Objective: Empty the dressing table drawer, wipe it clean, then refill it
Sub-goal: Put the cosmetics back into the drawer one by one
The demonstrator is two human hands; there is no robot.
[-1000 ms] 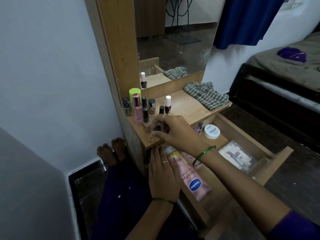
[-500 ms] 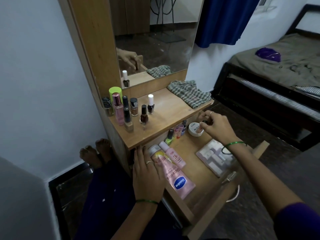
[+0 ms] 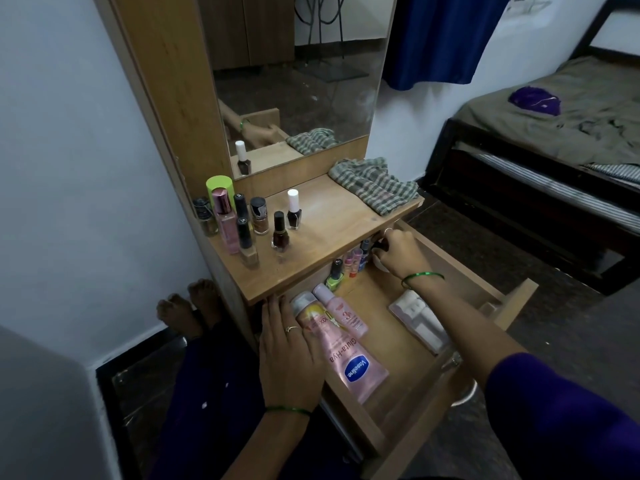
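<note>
Purple sleeve [image 3: 554,410], green bangles on both wrists, ring on left grip [image 3: 291,351]

Bottles [image 3: 249,223] stand left on the tabletop [image 3: 332,233], a cloth [image 3: 374,185] right. Below, the open drawer [image 3: 460,268] holds tubes [image 3: 346,348].

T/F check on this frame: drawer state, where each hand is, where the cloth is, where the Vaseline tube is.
1. The drawer is pulled open. True.
2. The right hand reaches among small bottles at the drawer's back. True.
3. The checked cloth lies inside the drawer. False: it lies on the tabletop.
4. The Vaseline tube stands upright on the tabletop. False: it lies flat in the drawer.
5. The left hand rests at the drawer's left edge. True.
</note>
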